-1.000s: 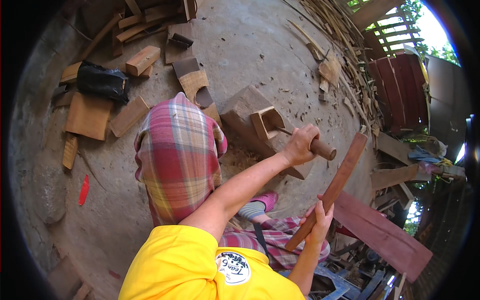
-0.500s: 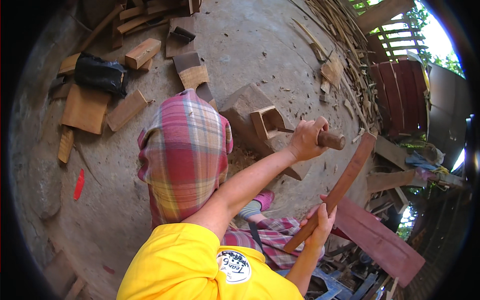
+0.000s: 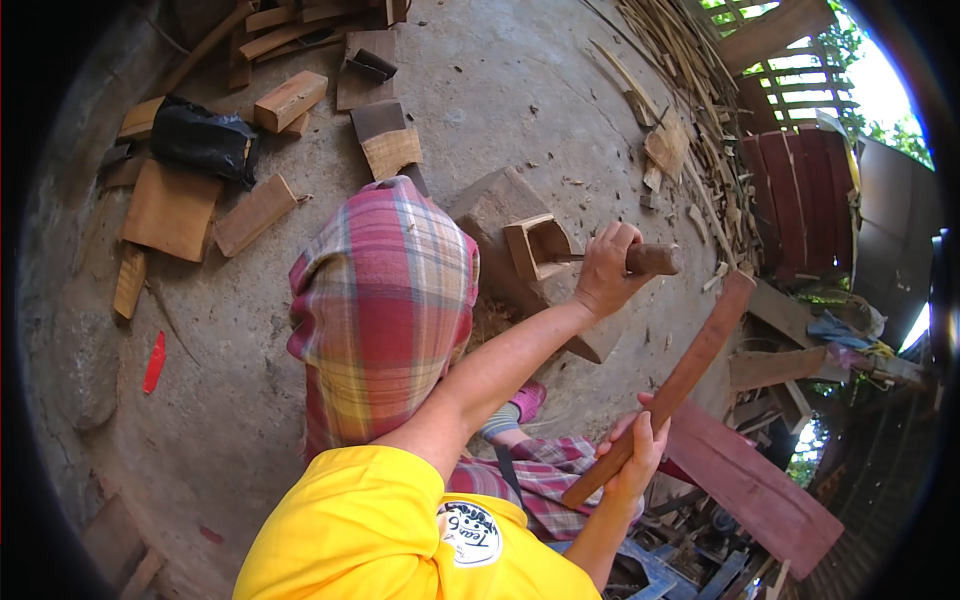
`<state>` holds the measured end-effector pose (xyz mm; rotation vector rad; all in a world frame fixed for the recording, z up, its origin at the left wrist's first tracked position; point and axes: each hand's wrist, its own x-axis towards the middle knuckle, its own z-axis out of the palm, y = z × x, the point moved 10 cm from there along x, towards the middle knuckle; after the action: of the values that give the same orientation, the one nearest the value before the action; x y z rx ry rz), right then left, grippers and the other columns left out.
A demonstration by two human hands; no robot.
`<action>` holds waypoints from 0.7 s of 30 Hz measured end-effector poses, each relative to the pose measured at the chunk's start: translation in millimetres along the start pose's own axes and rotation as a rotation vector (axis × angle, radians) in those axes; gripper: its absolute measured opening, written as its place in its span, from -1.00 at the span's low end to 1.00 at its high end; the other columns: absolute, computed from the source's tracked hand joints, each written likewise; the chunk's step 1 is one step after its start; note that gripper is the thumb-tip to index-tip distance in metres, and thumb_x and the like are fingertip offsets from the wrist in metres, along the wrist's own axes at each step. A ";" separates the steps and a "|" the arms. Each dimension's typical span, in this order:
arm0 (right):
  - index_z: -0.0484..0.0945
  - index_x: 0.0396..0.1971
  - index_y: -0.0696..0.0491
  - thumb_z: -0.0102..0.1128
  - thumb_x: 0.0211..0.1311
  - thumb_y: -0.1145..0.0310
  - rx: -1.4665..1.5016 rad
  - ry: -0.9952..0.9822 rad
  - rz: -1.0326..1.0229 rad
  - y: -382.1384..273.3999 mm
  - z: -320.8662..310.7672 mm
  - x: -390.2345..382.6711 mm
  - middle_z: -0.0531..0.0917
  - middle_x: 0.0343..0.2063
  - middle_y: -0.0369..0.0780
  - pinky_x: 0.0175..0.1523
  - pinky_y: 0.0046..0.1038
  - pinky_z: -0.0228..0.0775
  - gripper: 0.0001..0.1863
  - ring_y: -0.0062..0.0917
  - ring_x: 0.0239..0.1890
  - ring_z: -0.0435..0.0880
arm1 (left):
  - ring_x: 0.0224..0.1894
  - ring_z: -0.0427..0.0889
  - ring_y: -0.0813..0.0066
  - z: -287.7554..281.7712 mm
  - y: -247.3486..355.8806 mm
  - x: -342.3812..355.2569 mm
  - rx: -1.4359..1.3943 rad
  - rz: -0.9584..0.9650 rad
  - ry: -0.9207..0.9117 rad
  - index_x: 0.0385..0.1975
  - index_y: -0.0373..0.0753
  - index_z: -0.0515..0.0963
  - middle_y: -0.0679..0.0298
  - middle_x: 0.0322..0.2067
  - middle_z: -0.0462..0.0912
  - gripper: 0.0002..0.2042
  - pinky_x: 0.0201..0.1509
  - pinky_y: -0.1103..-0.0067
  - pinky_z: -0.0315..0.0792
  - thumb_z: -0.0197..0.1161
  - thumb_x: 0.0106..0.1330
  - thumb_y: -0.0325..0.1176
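Note:
My left hand (image 3: 607, 268) is closed around the thick wooden handle (image 3: 652, 258) of a tool, whose thin shaft points left into a hollow, box-like wooden piece (image 3: 533, 246). That piece rests against a large, rough block (image 3: 490, 200) on the floor. My right hand (image 3: 633, 450) grips a long reddish-brown wooden bat (image 3: 692, 360) near its lower end, the bar slanting up to the right with its far end below the handle. Plaid cloth (image 3: 380, 310) covers my raised knee beside my left arm; a foot in a pink shoe (image 3: 525, 405) shows beneath that arm.
Wooden offcuts (image 3: 245, 215) and a black wrapped bundle (image 3: 200, 140) lie on the concrete floor (image 3: 510, 90) at upper left. Long strips and scraps (image 3: 690, 110) are heaped along the right. A reddish board (image 3: 745, 490) and blue metal parts (image 3: 650, 565) sit at lower right.
My left hand has risen slightly in the picture, and the handle in it lies more nearly level. My right hand and the wooden bat have barely moved.

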<state>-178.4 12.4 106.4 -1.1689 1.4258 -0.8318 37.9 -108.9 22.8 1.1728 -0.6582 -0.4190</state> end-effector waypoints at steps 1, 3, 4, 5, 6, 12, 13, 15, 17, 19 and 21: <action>0.26 0.09 0.13 0.19 0.30 0.26 0.000 0.006 -0.002 -1.3 -0.8 -0.7 0.45 -0.65 -0.22 -0.62 -0.53 0.41 -0.52 -0.52 -0.76 0.47 | -0.20 0.48 0.07 1.9 2.1 0.4 -0.007 0.023 -0.021 -0.31 -0.13 0.39 0.20 -0.34 0.47 -0.56 -0.15 0.28 0.31 0.52 -0.14 -0.30; 0.26 0.10 0.13 0.19 0.30 0.25 0.002 0.012 -0.002 -2.6 -1.9 -1.4 0.45 -0.65 -0.22 -0.62 -0.53 0.41 -0.52 -0.52 -0.75 0.47 | -0.21 0.50 0.06 3.3 4.4 0.3 -0.013 0.044 -0.043 -0.32 -0.14 0.38 0.20 -0.37 0.48 -0.59 -0.17 0.27 0.32 0.49 -0.13 -0.34; 0.26 0.10 0.13 0.18 0.30 0.25 0.005 0.006 -0.008 -2.8 -1.4 -1.3 0.45 -0.65 -0.22 -0.62 -0.53 0.41 -0.53 -0.52 -0.75 0.47 | -0.24 0.51 0.04 6.1 6.1 -0.6 0.004 0.055 -0.071 -0.33 -0.14 0.38 0.19 -0.39 0.49 -0.61 -0.21 0.26 0.33 0.45 -0.11 -0.37; 0.26 0.10 0.13 0.18 0.31 0.26 0.008 -0.020 -0.006 -2.7 0.7 -1.2 0.45 -0.65 -0.22 -0.62 -0.53 0.41 -0.53 -0.52 -0.75 0.48 | -0.26 0.53 0.03 8.1 9.2 -1.6 0.016 0.083 -0.094 -0.33 -0.15 0.37 0.18 -0.42 0.51 -0.63 -0.25 0.26 0.34 0.42 -0.10 -0.40; 0.26 0.10 0.13 0.18 0.31 0.26 0.007 0.002 -0.016 -2.6 -1.7 -0.9 0.45 -0.65 -0.22 -0.62 -0.53 0.41 -0.53 -0.52 -0.75 0.48 | -0.26 0.53 0.03 8.4 8.0 -2.5 0.019 0.066 -0.099 -0.33 -0.15 0.37 0.18 -0.42 0.51 -0.63 -0.25 0.26 0.34 0.42 -0.10 -0.40; 0.26 0.10 0.14 0.17 0.33 0.25 0.018 -0.002 -0.028 -6.4 -6.5 0.0 0.45 -0.65 -0.22 -0.63 -0.53 0.41 -0.53 -0.53 -0.75 0.47 | -0.32 0.59 -0.03 16.8 3.1 -6.8 -0.005 0.061 -0.228 -0.40 -0.20 0.42 0.09 -0.46 0.57 -0.70 -0.29 0.22 0.43 0.42 -0.07 -0.37; 0.25 0.11 0.14 0.17 0.33 0.24 0.016 -0.002 -0.030 -12.1 -8.3 -0.5 0.45 -0.64 -0.22 -0.63 -0.53 0.40 -0.52 -0.53 -0.75 0.48 | -0.32 0.60 -0.03 19.1 0.7 -7.0 -0.010 0.047 -0.254 -0.42 -0.21 0.43 0.08 -0.46 0.58 -0.72 -0.29 0.24 0.44 0.41 -0.06 -0.36; 0.25 0.11 0.14 0.17 0.34 0.23 0.014 -0.001 -0.031 -28.1 -12.0 -1.5 0.45 -0.64 -0.23 -0.64 -0.53 0.40 -0.51 -0.54 -0.74 0.48 | -0.32 0.60 -0.03 22.1 -2.2 -6.7 -0.014 0.034 -0.282 -0.44 -0.21 0.44 0.07 -0.47 0.58 -0.74 -0.29 0.25 0.45 0.41 -0.04 -0.35; 0.24 0.13 0.12 0.18 0.34 0.21 0.129 -0.059 -0.177 -62.9 -9.9 -4.2 0.43 -0.63 -0.25 -0.65 -0.53 0.41 -0.50 -0.55 -0.73 0.47 | -0.37 0.61 0.05 22.8 -8.3 -5.4 -0.036 -0.019 -0.291 -0.43 -0.21 0.46 0.10 -0.49 0.58 -0.72 -0.34 0.35 0.43 0.45 -0.06 -0.36; 0.23 0.14 0.11 0.20 0.33 0.20 0.175 -0.013 -0.348 -93.0 -14.4 -6.9 0.43 -0.63 -0.25 -0.64 -0.53 0.42 -0.48 -0.55 -0.72 0.47 | -0.38 0.61 0.07 24.5 -12.5 -4.1 -0.032 -0.052 -0.321 -0.43 -0.21 0.46 0.10 -0.49 0.59 -0.72 -0.34 0.37 0.43 0.46 -0.05 -0.35; 0.24 0.15 0.08 0.23 0.30 0.23 0.242 0.053 -0.604 -115.3 -17.7 -15.7 0.45 -0.61 -0.27 -0.61 -0.54 0.46 -0.48 -0.56 -0.68 0.50 | -0.39 0.62 0.08 26.1 -14.2 -1.6 -0.035 -0.069 -0.347 -0.43 -0.21 0.47 0.10 -0.50 0.59 -0.72 -0.34 0.39 0.43 0.46 -0.05 -0.35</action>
<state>-171.6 -6.4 222.3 -1.4120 0.9752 -1.4173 19.6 -131.2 15.2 1.1016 -0.9078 -0.6996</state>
